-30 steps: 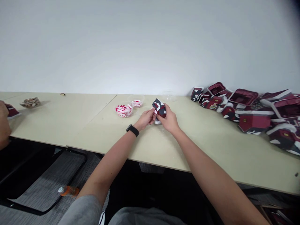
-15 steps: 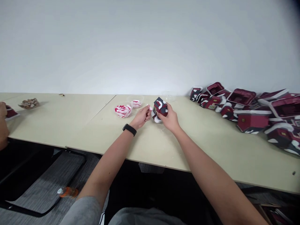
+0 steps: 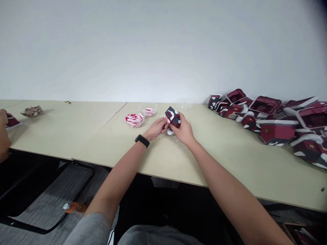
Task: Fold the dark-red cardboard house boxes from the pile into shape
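Over the middle of the table (image 3: 107, 136), the left hand (image 3: 155, 129) and right hand (image 3: 184, 131) hold a paper house (image 3: 173, 117) between them, fingers pinching its sides and pressed together, not spread. A plastic bowl (image 3: 134, 120) of red-and-white pieces sits just beside them, and more houses (image 3: 277, 133) lie heaped to the right.

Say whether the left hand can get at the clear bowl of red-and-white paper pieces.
Probably yes: the left hand is near the clear plastic bowl, only pale tabletop between, though it grips the maroon paper house.

There is 1 view, from a camera worn on the person's head. It faces forward and down across the table (image 3: 102, 136) toward the wall (image 3: 163, 51), looking from fairly close at the left hand (image 3: 155, 129) and right hand (image 3: 184, 130).
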{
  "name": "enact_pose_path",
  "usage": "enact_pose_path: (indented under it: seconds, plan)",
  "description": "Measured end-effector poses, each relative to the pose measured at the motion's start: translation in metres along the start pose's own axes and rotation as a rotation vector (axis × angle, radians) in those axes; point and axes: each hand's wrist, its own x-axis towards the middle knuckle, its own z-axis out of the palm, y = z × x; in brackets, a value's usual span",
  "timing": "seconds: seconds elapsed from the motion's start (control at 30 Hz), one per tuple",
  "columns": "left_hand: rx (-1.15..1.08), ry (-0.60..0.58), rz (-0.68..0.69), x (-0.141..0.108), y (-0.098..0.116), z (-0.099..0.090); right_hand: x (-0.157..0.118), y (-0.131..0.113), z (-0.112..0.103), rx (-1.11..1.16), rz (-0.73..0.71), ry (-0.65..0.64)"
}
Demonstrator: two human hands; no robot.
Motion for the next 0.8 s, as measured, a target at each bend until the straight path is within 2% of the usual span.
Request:
enact_pose_path:
  seconds: [0.8]
  plan:
    - [0.076,-0.009,-0.05,0.0014,-0.0033,-0.0058,0.0,0.0063,0.0017,-0.064,-0.017,-0.008]
